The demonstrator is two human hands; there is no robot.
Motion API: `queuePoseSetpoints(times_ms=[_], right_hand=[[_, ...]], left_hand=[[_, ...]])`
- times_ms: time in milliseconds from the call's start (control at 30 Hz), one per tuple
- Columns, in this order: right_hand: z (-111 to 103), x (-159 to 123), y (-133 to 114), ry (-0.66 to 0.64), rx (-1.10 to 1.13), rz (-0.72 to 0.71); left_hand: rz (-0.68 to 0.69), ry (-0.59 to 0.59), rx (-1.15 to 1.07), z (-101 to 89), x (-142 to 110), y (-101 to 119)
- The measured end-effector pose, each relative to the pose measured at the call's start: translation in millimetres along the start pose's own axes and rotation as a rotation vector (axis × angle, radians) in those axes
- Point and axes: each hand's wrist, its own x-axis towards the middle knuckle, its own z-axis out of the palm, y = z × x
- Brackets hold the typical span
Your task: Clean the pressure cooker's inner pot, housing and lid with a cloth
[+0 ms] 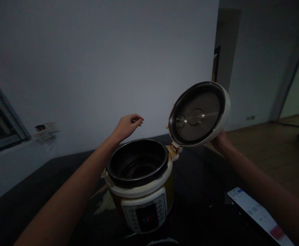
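Note:
An electric pressure cooker (139, 193) with a front control panel (146, 217) stands on a dark table. Its dark inner pot (138, 160) sits inside, and the bottom of the pot is in shadow. The round lid (208, 116) is swung up to the right on its hinge (174, 150), with the metal underside facing me. My right hand (219, 140) holds the lid from its outer side, the fingers hidden behind it. Above the far left rim hovers my left hand (130, 124), fingers loosely bent, thumb a little apart, nothing visible in it.
A phone (259, 213) with a lit screen lies on the dark table (195, 198), under my right forearm. Behind the table rises a pale wall (113, 68). Wall sockets (45, 132) and a window (1, 116) are on the left. Wooden floor (262, 147) shows at right.

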Motion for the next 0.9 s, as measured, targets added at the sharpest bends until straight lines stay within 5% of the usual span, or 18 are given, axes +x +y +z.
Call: queuePoseSetpoints(times_ms=[233, 300, 367, 500, 700, 900], right_hand=[[-46.3, -25.2, -28.4, 0.009, -0.273, 0.073], [-60.4, -49.8, -30.7, -0.103, -0.533, 0.083], [-62.0, -78.5, -31.3, -0.385, -0.686, 0.141], [-18.7, -118.6, -39.5, -0.804, -0.848, 0.001], [79.0, -102.9, -51.0, -0.833, -1.225, -0.234], [108.5, -81.4, -39.9, -0.826, -1.376, -0.169]], left_hand=[[-0.174, -0.083, 0.206, -36.5, -30.4, -38.2], [-0.257, -0.137, 0.292, -48.1, -42.4, -57.6], [-0.333, -0.201, 0.345, -54.6, -54.2, -75.9], [-0.436, -0.33, 0.371, -49.7, -73.2, -96.9], [-0.482, -0.437, 0.314, -37.6, -84.8, -101.8], [-0.521, -0.521, 0.216, -40.8, -88.5, -108.4]])
